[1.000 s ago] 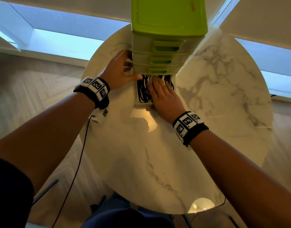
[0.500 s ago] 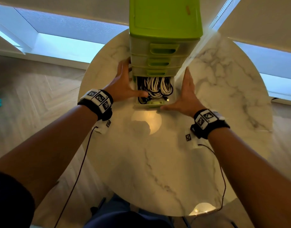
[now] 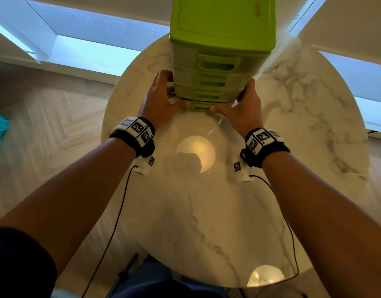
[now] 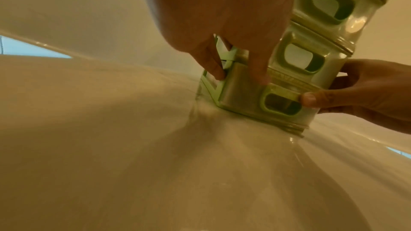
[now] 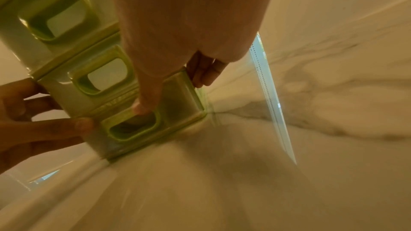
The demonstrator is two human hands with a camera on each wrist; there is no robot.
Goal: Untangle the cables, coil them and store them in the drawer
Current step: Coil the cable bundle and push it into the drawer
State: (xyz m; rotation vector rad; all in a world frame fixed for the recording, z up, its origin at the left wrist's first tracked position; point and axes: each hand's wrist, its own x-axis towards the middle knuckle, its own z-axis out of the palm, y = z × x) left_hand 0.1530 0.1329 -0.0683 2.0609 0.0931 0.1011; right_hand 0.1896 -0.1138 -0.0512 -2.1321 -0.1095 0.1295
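Observation:
A lime-green drawer unit stands at the far side of the round marble table. Its bottom drawer is pushed almost fully in, and the cables inside are hidden. My left hand clasps the unit's left front corner, fingers on the side frame and thumb on the drawer front. My right hand clasps the right front corner; its thumb presses the top of the drawer handle and its fingers wrap the side.
Three more drawers with green handles are stacked above, all pushed in. Ceiling lamp reflections shine on the tabletop. Thin cords hang from both wrist bands. Wooden floor surrounds the table.
The bottom drawer, open with black and white coils showing, has been slid in until almost closed. My right hand left the cables for the drawer's right side, and both hands moved forward.

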